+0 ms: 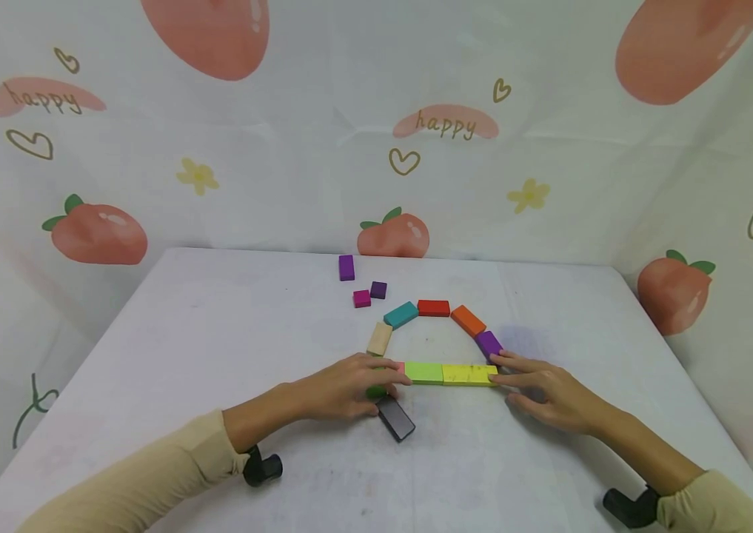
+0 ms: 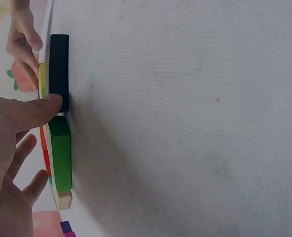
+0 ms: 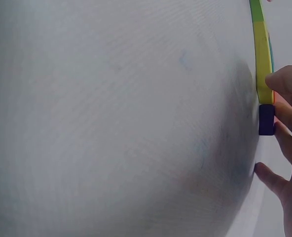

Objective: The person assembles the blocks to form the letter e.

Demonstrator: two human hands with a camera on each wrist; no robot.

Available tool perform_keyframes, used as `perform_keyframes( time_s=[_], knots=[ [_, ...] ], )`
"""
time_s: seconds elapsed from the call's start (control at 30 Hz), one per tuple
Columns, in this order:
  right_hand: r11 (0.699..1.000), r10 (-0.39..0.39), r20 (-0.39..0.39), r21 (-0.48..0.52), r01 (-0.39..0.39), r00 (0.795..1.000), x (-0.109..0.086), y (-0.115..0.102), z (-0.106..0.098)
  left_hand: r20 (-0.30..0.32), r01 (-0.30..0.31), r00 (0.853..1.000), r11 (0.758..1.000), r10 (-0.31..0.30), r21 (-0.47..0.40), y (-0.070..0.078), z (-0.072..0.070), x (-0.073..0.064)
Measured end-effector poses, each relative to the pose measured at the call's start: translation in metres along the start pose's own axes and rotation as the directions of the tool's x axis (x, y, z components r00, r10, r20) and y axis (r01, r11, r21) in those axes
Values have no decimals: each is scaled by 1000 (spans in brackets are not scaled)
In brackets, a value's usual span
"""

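Coloured blocks form a closed outline on the table. Its near side is a row of pink (image 1: pixel 400 367), light green (image 1: pixel 423 373) and yellow (image 1: pixel 469 375) blocks. Beige (image 1: pixel 379 339), teal (image 1: pixel 401 314), red (image 1: pixel 433 308), orange (image 1: pixel 468 320) and purple (image 1: pixel 488 344) blocks curve behind it. My left hand (image 1: pixel 349 389) lies over the row's left end, partly hiding a green block (image 2: pixel 62 158); its thumb touches a dark grey block (image 1: pixel 397 419) that slants toward me. At the right end my right hand (image 1: pixel 552 396), fingers spread, has its fingertips against the yellow and purple blocks.
Behind the outline lie a tall purple block (image 1: pixel 346 267), a small dark purple block (image 1: pixel 379 290) and a magenta block (image 1: pixel 361 298). A printed cloth backdrop (image 1: pixel 283 148) rises along the far edge of the white table (image 1: pixel 249 318).
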State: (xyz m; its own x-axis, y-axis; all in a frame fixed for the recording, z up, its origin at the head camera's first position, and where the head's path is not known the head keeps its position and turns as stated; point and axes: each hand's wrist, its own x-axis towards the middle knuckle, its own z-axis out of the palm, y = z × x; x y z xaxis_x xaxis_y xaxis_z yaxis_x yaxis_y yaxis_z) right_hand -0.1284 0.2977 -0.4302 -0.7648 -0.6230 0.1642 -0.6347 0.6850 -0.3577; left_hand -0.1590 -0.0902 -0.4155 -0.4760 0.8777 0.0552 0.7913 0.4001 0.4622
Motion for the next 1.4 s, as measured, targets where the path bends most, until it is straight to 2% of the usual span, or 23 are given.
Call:
perform_keyframes(
  time_s=[0.4, 0.6, 0.9, 1.4],
  knots=[
    [1000, -1, -3, -2, 1, 1000, 0, -1, 0, 32, -1, 1000, 1000, 2, -10, 0, -5, -3],
    [1000, -4, -4, 1, 4, 1000, 0, -1, 0, 20, -17, 1000, 1000, 17, -13, -1, -5, -3],
    [1000, 3, -5, 1, -3, 1000, -1, -1, 1, 41, -4, 999, 999, 6, -38, 3, -4, -1],
    [1000, 8, 0, 4, -8, 1000, 0, -2, 0, 38, -7, 999, 999, 8, -38, 3, -5, 0]
  ],
)
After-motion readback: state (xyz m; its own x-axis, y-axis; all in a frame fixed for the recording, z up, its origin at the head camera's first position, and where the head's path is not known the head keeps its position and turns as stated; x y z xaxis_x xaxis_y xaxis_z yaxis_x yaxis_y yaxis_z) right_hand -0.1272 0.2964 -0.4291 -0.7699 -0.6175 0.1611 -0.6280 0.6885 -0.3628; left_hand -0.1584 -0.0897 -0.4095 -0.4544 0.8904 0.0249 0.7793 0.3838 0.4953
